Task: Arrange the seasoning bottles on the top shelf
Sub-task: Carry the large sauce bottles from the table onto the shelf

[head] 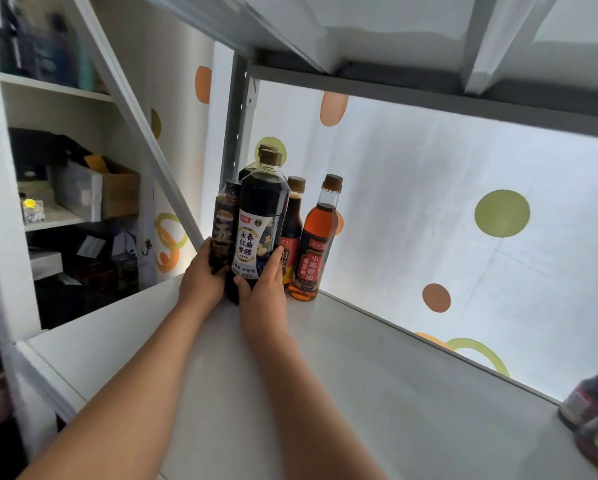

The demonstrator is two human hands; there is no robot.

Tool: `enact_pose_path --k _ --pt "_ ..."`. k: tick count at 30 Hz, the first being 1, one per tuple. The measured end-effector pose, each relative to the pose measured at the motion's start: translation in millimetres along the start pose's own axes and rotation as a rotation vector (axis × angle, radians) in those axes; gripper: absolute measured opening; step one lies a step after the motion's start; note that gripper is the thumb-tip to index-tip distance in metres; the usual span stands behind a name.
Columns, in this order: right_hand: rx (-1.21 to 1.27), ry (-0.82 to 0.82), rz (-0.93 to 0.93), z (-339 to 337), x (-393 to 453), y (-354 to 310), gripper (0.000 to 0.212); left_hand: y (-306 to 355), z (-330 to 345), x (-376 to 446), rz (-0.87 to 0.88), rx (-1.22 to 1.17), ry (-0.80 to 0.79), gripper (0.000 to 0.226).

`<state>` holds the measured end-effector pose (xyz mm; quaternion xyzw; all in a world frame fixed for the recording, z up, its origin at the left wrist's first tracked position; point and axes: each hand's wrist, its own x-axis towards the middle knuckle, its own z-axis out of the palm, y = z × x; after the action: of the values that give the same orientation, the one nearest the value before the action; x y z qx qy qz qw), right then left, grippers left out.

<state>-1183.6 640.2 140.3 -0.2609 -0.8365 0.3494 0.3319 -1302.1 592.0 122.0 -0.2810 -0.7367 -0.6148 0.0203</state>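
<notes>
Several seasoning bottles stand clustered at the far left corner of the white shelf (pixel 377 393). My left hand (pixel 200 275) grips a dark bottle with a gold label (pixel 225 223). My right hand (pixel 264 289) grips a tall dark vinegar bottle with a white and blue label (pixel 261 216), thumb on its front. Behind it rises another dark bottle (pixel 252 169), mostly hidden. To the right stand a brown-capped bottle with a red label (pixel 293 220) and an amber sesame oil bottle (pixel 316 244). Both arms reach up from below.
Two blurred dark jars (pixel 595 420) sit at the shelf's right edge. A grey upright post (pixel 237 123) stands at the back corner, and another shelf lies overhead. A spotted white wall backs the shelf. A cluttered cabinet (pixel 69 188) is on the left.
</notes>
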Motion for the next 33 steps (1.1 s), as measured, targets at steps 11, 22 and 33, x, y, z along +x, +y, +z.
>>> enact_pose_path --k 11,22,33 --pt "0.049 0.013 -0.001 7 3 3 0.09 4 1 1 -0.015 0.003 -0.021 0.049" --pt "0.074 0.028 -0.003 9 4 6 0.09 8 -5 0 -0.025 0.0 -0.086 0.053" --pt "-0.106 0.069 0.095 -8 -19 1 0.082 30 -15 -57 0.195 0.488 -0.027 0.066"
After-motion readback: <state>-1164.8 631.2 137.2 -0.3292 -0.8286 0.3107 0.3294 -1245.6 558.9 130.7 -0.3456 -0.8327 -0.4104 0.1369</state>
